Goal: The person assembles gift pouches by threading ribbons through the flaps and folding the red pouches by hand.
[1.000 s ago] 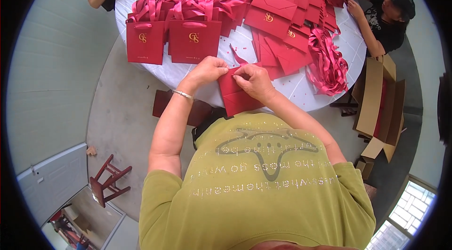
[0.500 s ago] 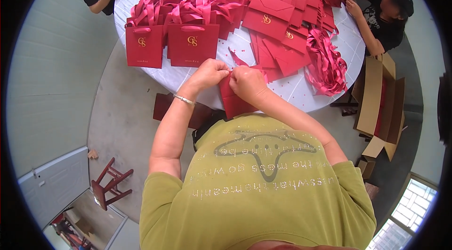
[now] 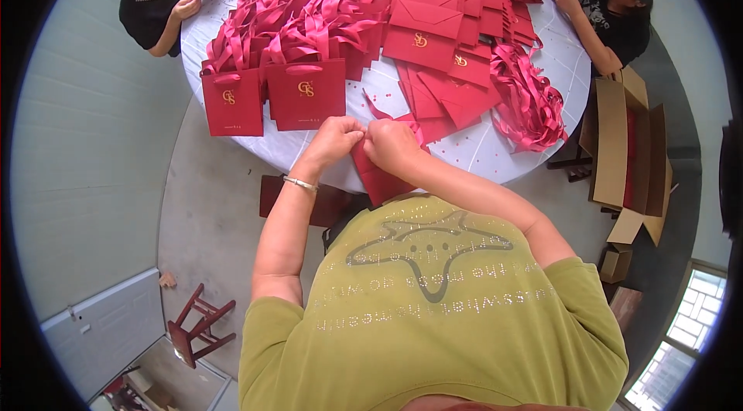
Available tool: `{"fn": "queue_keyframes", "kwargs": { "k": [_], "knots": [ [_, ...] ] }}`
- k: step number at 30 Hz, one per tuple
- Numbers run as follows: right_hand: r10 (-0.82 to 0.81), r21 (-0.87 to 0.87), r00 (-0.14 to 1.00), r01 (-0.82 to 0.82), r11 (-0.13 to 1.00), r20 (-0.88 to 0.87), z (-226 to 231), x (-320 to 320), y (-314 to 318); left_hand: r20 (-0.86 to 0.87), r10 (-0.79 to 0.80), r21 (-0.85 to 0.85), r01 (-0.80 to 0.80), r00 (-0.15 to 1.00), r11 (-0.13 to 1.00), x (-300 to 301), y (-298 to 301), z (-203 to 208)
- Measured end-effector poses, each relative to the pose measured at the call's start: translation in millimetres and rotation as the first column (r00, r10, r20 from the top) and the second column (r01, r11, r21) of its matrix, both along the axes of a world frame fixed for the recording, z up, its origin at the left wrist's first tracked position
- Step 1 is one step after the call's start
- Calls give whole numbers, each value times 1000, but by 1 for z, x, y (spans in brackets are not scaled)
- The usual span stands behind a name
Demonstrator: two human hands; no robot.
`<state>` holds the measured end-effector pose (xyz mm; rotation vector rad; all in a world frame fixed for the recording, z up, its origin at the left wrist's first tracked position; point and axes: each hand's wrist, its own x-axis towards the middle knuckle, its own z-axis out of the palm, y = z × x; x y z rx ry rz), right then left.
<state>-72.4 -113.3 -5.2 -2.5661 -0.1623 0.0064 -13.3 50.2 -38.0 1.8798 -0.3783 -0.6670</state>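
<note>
At the table's near edge, a red paper bag point(image 3: 377, 181) lies flat and slanted under my hands. My right hand point(image 3: 392, 145) is closed on its upper end, the fingers curled. My left hand point(image 3: 334, 142), with a bracelet at the wrist, is closed in a pinch, its fingertips almost touching the right ones. Whatever is in that pinch is hidden or too small to make out. A pink-red ribbon end point(image 3: 374, 106) sticks out just beyond my right hand.
Finished-looking red bags with ribbon handles point(image 3: 307, 94) stand at the left. Flat red bags point(image 3: 426, 35) are stacked ahead, beside a heap of loose ribbons point(image 3: 530, 105). Two people sit at the table's far sides. An open cardboard box point(image 3: 611, 152) stands at the right, a stool point(image 3: 201, 326) at the left.
My fingertips have come closer together over the bag. The whole view has shifted a little, and more of the person at the far left shows.
</note>
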Motion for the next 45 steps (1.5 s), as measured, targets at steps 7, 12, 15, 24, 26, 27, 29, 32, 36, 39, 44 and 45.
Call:
{"fn": "queue_keyframes", "kwargs": {
  "k": [7, 12, 15, 24, 26, 27, 29, 32, 36, 39, 44, 45],
  "knots": [
    [93, -140, 977, -66, 988, 192, -15, -2, 7, -1, -45, 58, 45, 999, 997, 0, -6, 11],
    [-24, 211, 996, 41, 977, -82, -8, 13, -12, -27, -16, 13, 16, 1000, 1000, -3, -2, 5],
    [77, 230, 989, -48, 972, -123, 9, 13, -19, 36, -62, -11, 63, 997, 998, -5, 1, 1],
    [287, 576, 913, -73, 814, -289, 34, 49, -73, 207, -53, 145, 23, 977, 989, -23, -3, 21],
    [379, 498, 891, -217, 840, -251, 32, 55, -79, 263, -49, 162, 6, 964, 987, -28, -7, 25],
    [371, 497, 895, -211, 842, -249, 30, 57, -78, 317, -38, 178, -20, 948, 984, -30, -8, 26],
    [462, 406, 816, -313, 859, -348, 41, 60, -64, 391, -33, 187, -44, 920, 981, -36, -7, 27],
    [465, 364, 757, -317, 876, -460, 36, 69, -58, 456, -25, 209, -80, 889, 975, -44, -13, 43],
    [532, 386, 533, -368, 846, -658, 32, 89, -43, 467, 26, 192, -130, 884, 973, -53, -14, 53],
    [570, 453, 391, -356, 818, -723, 16, 100, -38, 468, 54, 106, -117, 882, 987, -55, -16, 54],
    [571, 585, 351, -75, 807, -742, 21, 93, -36, 434, 117, 63, -159, 893, 985, -54, -12, 55],
    [516, 567, 390, 18, 824, -763, 21, 90, -34, 365, 118, 85, -159, 923, 984, -53, -11, 55]
  ]
}}
